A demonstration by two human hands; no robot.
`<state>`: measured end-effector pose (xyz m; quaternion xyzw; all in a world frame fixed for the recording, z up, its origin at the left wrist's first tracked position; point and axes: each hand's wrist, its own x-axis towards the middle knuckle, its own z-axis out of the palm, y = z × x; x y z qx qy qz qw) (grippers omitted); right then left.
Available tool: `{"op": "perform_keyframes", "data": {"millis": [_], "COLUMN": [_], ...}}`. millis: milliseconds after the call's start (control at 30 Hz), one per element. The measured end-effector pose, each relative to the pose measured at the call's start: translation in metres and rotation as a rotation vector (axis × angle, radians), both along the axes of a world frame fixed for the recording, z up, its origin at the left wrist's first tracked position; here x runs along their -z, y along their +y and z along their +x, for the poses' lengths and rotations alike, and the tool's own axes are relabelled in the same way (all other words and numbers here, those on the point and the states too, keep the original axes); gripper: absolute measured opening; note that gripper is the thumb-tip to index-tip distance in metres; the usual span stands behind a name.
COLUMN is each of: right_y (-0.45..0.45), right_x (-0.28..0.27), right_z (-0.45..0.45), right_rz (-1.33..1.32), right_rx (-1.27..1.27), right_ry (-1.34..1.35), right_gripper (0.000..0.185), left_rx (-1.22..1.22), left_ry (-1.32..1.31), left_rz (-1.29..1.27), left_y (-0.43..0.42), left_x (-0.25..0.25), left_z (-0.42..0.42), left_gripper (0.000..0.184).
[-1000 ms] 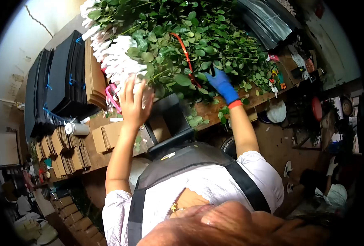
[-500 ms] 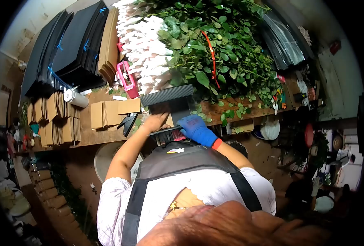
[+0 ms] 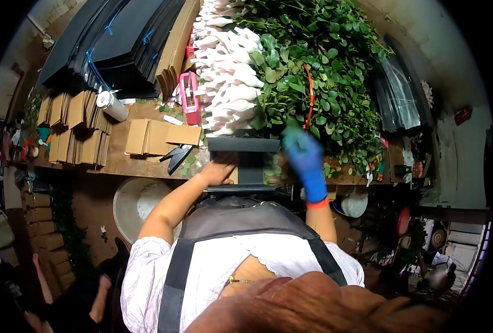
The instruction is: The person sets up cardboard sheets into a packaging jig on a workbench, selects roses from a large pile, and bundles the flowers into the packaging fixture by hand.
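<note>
My bare left hand (image 3: 217, 171) is inside a black stand (image 3: 251, 166) at the table's front edge. Its fingers bend over a small piece of brown cardboard (image 3: 234, 176), which they partly cover. To the right of the stand, my right hand (image 3: 303, 151) wears a blue glove with a red cuff and is smeared by motion. It reaches the near edge of a big heap of leafy green stems (image 3: 329, 83); whether anything is in its fingers cannot be made out. White-wrapped flower heads (image 3: 229, 77) lie at the left end of the stems.
A red strap (image 3: 311, 97) lies across the stems. Left of the stand are black scissors (image 3: 177, 158), cardboard pieces (image 3: 152, 136), a pink-handled tool (image 3: 190, 100) and a white bottle (image 3: 112, 105). Black sheets (image 3: 124, 55) stand behind. A bucket (image 3: 125, 208) is below; another person's limbs (image 3: 99, 299) show lower left.
My right hand has left the front of the stand and swung forward and right to the leafy stems. My left hand stays in the stand. The head view has shifted, and another person's limbs now appear lower left.
</note>
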<state>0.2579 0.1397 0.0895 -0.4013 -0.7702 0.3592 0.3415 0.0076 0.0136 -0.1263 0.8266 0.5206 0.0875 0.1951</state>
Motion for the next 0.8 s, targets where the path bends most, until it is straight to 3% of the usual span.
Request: {"op": "perform_keyframes", "data": {"millis": [33, 67, 100, 133, 167, 267, 333, 400, 500, 633, 733, 800], "right_y": [0.025, 0.054, 0.084, 0.115, 0.139, 0.171, 0.187, 0.219, 0.23, 0.192, 0.183, 0.187], "right_x": [-0.016, -0.024, -0.025, -0.016, -0.005, 0.006, -0.015, -0.029, -0.062, -0.085, -0.139, -0.142], "right_z": [-0.006, -0.002, -0.002, 0.0, 0.001, -0.015, -0.005, 0.027, 0.056, 0.044, 0.034, 0.05], "right_rz": [0.136, 0.109, 0.306, 0.31, 0.204, 0.253, 0.173, 0.097, 0.018, 0.428, 0.152, -0.064], "right_rx": [0.163, 0.296, 0.391, 0.5, 0.477, 0.362, 0.269, 0.17, 0.21, 0.261, 0.323, 0.176], "right_ry": [0.092, 0.034, -0.11, -0.366, -0.585, -1.004, -0.883, -0.573, -0.577, -1.172, -0.829, -0.129], "right_gripper": [0.022, 0.022, 0.03, 0.042, 0.047, 0.048, 0.047, 0.043, 0.043, 0.052, 0.05, 0.04], "left_rx": [0.005, 0.001, -0.003, -0.009, -0.009, -0.023, -0.026, -0.036, -0.029, -0.014, -0.016, -0.016], "left_ry": [0.012, -0.006, -0.026, -0.046, -0.027, 0.005, -0.009, -0.03, -0.017, 0.01, -0.01, -0.02], "left_rz": [-0.026, -0.014, -0.002, 0.01, -0.014, -0.056, -0.03, -0.084, -0.062, -0.033, -0.047, -0.011], "left_y": [0.0, 0.0, -0.001, -0.001, 0.0, -0.002, -0.002, -0.001, 0.001, 0.003, 0.002, 0.001], "left_x": [0.0, 0.001, 0.003, 0.004, 0.003, -0.001, 0.007, 0.006, 0.016, 0.019, 0.017, 0.018], "left_z": [0.0, 0.0, -0.001, -0.001, 0.001, 0.001, 0.002, 0.003, 0.003, 0.002, 0.001, 0.002], "left_gripper": [0.088, 0.088, 0.087, 0.087, 0.087, 0.087, 0.087, 0.088, 0.088, 0.089, 0.09, 0.091]}}
